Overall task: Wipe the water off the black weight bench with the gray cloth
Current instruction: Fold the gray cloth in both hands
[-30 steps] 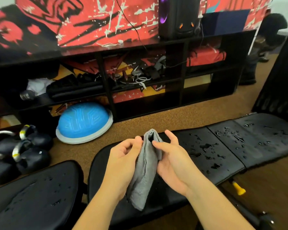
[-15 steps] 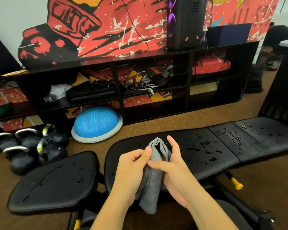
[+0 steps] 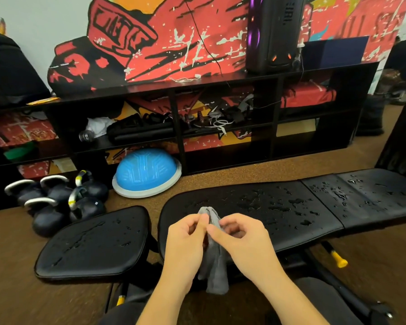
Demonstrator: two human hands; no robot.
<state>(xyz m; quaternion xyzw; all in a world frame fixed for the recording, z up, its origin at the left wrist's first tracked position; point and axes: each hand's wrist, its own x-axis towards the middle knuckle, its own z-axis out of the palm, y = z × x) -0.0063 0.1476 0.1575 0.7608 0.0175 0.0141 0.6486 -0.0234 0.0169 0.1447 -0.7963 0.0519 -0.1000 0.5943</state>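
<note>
The black weight bench (image 3: 291,207) runs from the lower left to the right edge, in three padded sections. Water drops and small puddles lie on all of them, thickest on the middle and right pads. A gray cloth (image 3: 215,266) hangs folded in the air above the near edge of the middle pad. My left hand (image 3: 185,249) pinches its upper part from the left. My right hand (image 3: 242,242) pinches it from the right, fingers curled. The cloth's top bunch pokes up between my fingertips and its tail dangles below my palms.
Behind the bench stands a low black shelf unit (image 3: 197,85) with a speaker (image 3: 274,31) on top. A blue half-ball trainer (image 3: 145,174) and several kettlebells (image 3: 56,202) sit on the floor at the left. A yellow-tipped bench lever (image 3: 338,261) sticks out at the lower right.
The view has tilted up and back, showing more of the bench and wall. Both hands drew closer together on the cloth, and my right fingers curled in from an open spread.
</note>
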